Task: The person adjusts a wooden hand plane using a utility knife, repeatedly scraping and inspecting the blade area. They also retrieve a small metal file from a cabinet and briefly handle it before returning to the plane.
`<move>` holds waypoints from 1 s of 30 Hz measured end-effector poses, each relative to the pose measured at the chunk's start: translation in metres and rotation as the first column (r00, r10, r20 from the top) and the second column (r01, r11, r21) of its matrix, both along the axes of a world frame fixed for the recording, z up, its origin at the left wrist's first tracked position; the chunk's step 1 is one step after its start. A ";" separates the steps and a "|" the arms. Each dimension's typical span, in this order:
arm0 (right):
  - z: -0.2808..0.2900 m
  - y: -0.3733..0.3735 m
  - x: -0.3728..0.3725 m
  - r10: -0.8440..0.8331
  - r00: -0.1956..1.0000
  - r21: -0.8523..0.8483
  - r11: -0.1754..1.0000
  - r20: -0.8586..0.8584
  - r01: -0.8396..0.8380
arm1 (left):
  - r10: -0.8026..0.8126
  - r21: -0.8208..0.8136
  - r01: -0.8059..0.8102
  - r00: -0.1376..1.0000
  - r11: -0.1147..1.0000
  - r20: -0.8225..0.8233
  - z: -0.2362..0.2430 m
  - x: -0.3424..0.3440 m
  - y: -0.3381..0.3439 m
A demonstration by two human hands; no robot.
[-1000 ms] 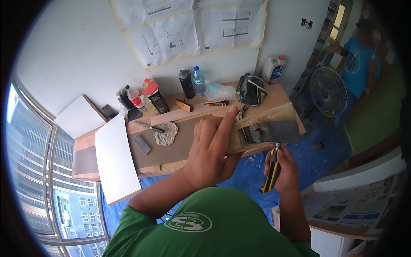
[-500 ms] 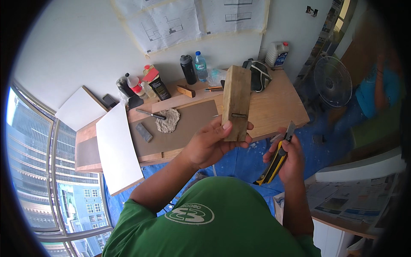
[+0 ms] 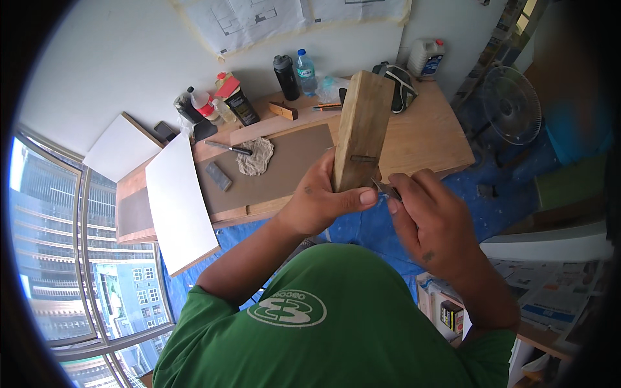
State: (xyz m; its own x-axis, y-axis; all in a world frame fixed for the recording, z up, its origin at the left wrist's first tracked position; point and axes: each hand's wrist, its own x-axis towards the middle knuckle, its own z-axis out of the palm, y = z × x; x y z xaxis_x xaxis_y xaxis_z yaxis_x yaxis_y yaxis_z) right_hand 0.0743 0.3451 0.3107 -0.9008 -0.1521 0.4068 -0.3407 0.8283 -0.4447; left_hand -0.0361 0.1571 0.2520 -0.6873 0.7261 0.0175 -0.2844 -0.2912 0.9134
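Note:
My left hand (image 3: 317, 204) is wrapped round the lower end of a wooden hand plane (image 3: 365, 119), a long block held upright and slightly tilted. A narrow slot crosses the face turned toward me. My right hand (image 3: 430, 216) is closed on a utility knife (image 3: 388, 189); only its metal front shows, the yellow and black handle being hidden by my fingers. The blade tip is close to the plane's lower right edge, just below the slot. Whether it touches the wood, I cannot tell.
On the workbench (image 3: 427, 139) beyond lie a grey sharpening stone (image 3: 218, 176), a crumpled rag (image 3: 256, 158) and a black-handled tool (image 3: 233, 149). Bottles, cans and a bag line the wall. White boards (image 3: 178, 207) overhang at left; a fan (image 3: 511, 107) stands at right.
My right hand has moved up and left, bringing the knife blade from beside the plane to its lower edge. The plane has risen slightly, and my left thumb now lies across its lower end.

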 end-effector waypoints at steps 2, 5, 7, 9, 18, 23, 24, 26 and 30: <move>0.005 -0.002 -0.001 0.028 1.000 0.018 0.999 0.009 -0.028 | 0.016 0.001 -0.016 1.000 1.000 -0.001 0.002 0.000 0.000; 0.007 -0.004 -0.005 0.046 0.999 0.070 0.996 0.012 -0.047 | 0.026 -0.037 -0.027 0.999 0.999 -0.038 0.005 0.000 -0.001; 0.007 -0.003 -0.006 0.045 0.999 0.100 0.994 -0.003 -0.044 | 0.047 -0.016 -0.047 0.999 0.999 -0.021 0.006 0.002 -0.001; 0.006 -0.003 -0.007 0.046 0.999 0.120 0.992 -0.021 -0.043 | 0.062 -0.022 -0.063 0.998 0.998 -0.020 0.006 0.004 0.000; 0.003 -0.001 -0.013 0.037 0.998 0.146 0.989 -0.046 -0.030 | -0.021 -0.051 0.017 0.997 0.999 -0.072 0.002 -0.003 0.001; 0.001 0.001 -0.014 0.032 0.999 0.173 0.984 -0.028 -0.027 | -0.014 -0.091 0.006 0.996 0.996 -0.088 0.002 -0.002 0.001; 0.001 0.002 -0.014 0.024 0.999 0.173 0.985 -0.024 -0.020 | -0.010 -0.089 0.001 0.996 0.996 -0.092 0.002 -0.003 0.001; -0.001 0.002 -0.014 0.007 1.000 0.172 0.985 -0.014 -0.005 | -0.003 -0.084 -0.005 0.995 0.996 -0.101 0.001 -0.004 0.001; -0.004 0.006 -0.015 -0.056 0.998 0.124 0.991 -0.009 0.057 | -0.002 -0.067 -0.003 0.997 0.998 -0.082 -0.003 -0.006 0.004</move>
